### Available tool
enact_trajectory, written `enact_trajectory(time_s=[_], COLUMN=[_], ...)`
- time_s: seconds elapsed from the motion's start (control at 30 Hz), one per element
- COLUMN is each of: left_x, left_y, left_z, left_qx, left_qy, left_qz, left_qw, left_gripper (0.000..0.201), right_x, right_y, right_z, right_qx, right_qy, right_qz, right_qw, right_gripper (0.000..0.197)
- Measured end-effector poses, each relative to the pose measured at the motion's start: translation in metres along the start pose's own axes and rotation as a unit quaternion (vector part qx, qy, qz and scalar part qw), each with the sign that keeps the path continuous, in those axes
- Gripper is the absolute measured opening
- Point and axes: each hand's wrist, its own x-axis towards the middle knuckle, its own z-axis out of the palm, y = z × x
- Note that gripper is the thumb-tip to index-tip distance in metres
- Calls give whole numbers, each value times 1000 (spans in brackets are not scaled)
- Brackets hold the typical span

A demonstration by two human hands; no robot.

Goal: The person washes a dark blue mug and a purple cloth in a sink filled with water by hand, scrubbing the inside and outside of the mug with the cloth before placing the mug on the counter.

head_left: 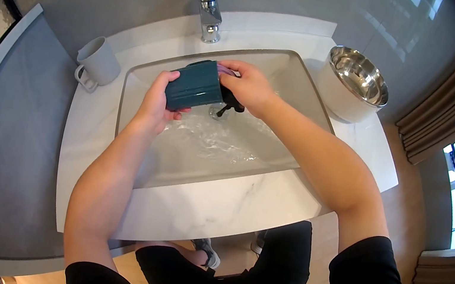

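Note:
Over the sink basin [172, 166] I hold a dark teal mug [193, 85] tipped on its side, its mouth toward the right. My left hand [158, 97] is wrapped round the base end. At the mouth, my right hand [250, 90] grips a dark, limp cloth [229, 100] whose black end hangs below the fingers. A bit of purple shows by the fingertips; I cannot make out what it is. Part of the cloth is hidden by the mug and the hand. Rippling water [213, 139] lies in the basin below.
A chrome faucet [209, 15] stands behind the basin. On the counter [185, 216], a grey mug [98, 63] is at the left and a white bowl with a shiny steel inside [354, 88] at the right. A grey panel [17, 137] rises left of the counter.

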Motion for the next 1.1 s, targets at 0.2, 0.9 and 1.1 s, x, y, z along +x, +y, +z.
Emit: enact_trajectory(time_s=[0.2,0.9,1.1], left_x=[-1,-14,-10], left_y=[7,5,0], left_z=[0,13,6], left_qx=[-55,49,11], left_qy=[-55,-48,-53], left_qz=[-49,-42,113], left_qw=[996,997,992], left_gripper=[48,47,43], right_x=[1,-32,-34], right_y=[13,3,-25], right_z=[-3,9,13], right_qx=[-73,-270,-176], right_qy=[-49,-300,-304], right_qz=[-274,-243,-130], right_qw=[958,882,927], right_gripper=[31,31,33])
